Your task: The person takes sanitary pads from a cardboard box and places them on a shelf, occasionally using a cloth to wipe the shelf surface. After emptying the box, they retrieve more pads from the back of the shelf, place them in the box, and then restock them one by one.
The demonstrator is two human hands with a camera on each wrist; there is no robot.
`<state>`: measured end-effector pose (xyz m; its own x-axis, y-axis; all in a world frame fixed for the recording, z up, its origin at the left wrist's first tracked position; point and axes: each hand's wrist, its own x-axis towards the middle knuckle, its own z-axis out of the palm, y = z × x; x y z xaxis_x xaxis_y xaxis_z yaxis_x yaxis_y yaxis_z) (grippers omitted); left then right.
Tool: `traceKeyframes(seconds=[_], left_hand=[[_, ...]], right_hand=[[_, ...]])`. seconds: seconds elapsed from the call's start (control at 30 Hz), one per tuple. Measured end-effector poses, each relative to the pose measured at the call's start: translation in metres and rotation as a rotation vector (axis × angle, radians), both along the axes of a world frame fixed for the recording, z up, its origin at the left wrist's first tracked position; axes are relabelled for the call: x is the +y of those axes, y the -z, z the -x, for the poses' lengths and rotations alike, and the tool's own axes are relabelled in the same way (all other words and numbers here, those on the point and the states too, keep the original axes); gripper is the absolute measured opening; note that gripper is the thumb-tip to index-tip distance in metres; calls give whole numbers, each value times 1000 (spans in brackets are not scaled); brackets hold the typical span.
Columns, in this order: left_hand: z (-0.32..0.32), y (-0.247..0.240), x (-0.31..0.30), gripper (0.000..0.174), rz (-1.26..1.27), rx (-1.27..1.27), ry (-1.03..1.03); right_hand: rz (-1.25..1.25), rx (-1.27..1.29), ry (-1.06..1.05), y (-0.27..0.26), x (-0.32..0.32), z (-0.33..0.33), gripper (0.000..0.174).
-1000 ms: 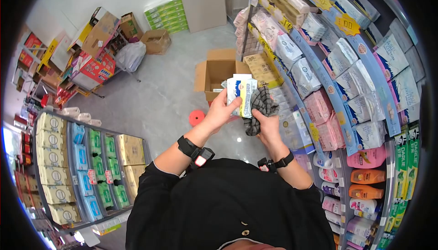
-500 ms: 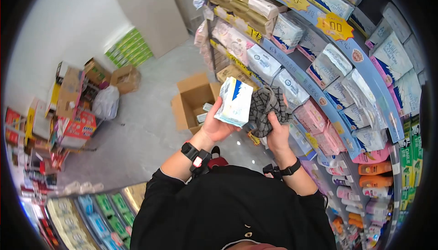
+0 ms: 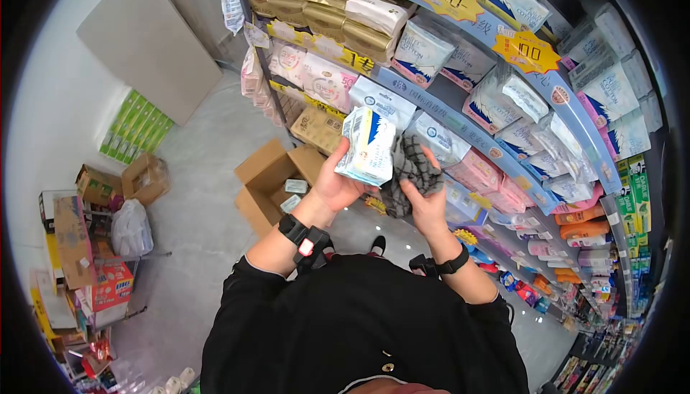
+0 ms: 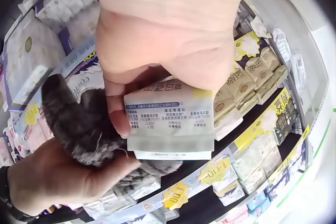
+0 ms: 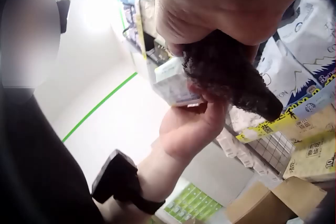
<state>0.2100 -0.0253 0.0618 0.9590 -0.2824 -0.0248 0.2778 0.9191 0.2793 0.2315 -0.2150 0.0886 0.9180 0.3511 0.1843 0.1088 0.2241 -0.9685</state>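
A small white pack (image 3: 370, 151) with a blue mountain print lies in my left hand (image 3: 332, 184), which grips it from the side and below. In the left wrist view, small printed text covers the pack's near face (image 4: 170, 121). My right hand (image 3: 429, 209) holds a crumpled grey checked cloth (image 3: 411, 177), thumb on top of it, just right of the pack. Dark and bunched, the cloth (image 5: 226, 74) overlaps the left hand's fingers in the right wrist view.
Shelves of tissue packs (image 3: 424, 49) with yellow price tags (image 3: 528, 52) curve along the right. An open cardboard box (image 3: 267, 182) holding a few small packs stands on the floor beyond the left hand. Piled boxes (image 3: 75, 239) and a white plastic bag (image 3: 132, 228) are at the left.
The view has swung right, toward the shelves. Held upright, the pack has been turned to show its mountain-print face. The cloth stays in the right hand, beside it.
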Motion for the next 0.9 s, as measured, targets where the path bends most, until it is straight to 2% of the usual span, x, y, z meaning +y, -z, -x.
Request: traceKeyframes(seconds=[0.1, 0.2, 0.23, 0.3, 0.37, 0.43, 0.5, 0.53, 0.57, 0.63, 0.67, 0.7, 0.77, 0.83, 0.87, 0.9], left_hand=[[-7, -6, 4, 62, 83, -105, 58], [-8, -13, -2, 57, -23, -52, -20], [-9, -8, -3, 54, -86, -102, -47], [-10, -7, -5, 54, -159, -166, -65], [-7, -12, -5, 63, -249, -205, -63], [-9, -23, -12, 64, -216, -205, -65], [-10, -36, -23, 62, -330, -239, -143], [-10, -33, -23, 64, -456, -218, -140], [-9, -29, -23, 64, -462, -216, -136], [-11, -29, -21, 65, -815, -135, -123], [-11, -39, -23, 65, -908, -149, -130], [-9, -47, -27, 65, -897, -108, -160], [-6, -56, -24, 73, -1034, -92, -84], [-5, -60, -15, 86, -944, -294, -26], [-8, -43, -4, 103, -901, -382, 25], [-4, -69, -10, 111, -928, -345, 7]], right_hand=[[-61, 113, -7, -4, -14, -4, 65], [-134, 277, -22, -4, -22, -10, 62], [-148, 373, -33, -4, -25, -13, 60], [-143, 391, -73, -3, -29, -19, 56], [-249, 649, -240, -4, -34, -24, 58], [-286, 699, -306, -1, -38, -30, 59], [-419, 699, -364, 0, -36, -30, 58], [-427, 703, -363, 1, -35, -29, 58], [-407, 712, -347, 1, -35, -30, 54], [-362, 697, -319, -7, -33, -40, 48], [-349, 714, -282, -14, -34, -40, 43], [-387, 700, -340, -12, -35, -45, 42], [-353, 717, -351, -9, -36, -50, 43], [-382, 728, -431, 2, -37, -57, 44], [-362, 752, -436, 5, -40, -59, 45], [-360, 742, -438, 7, -40, -61, 48]])
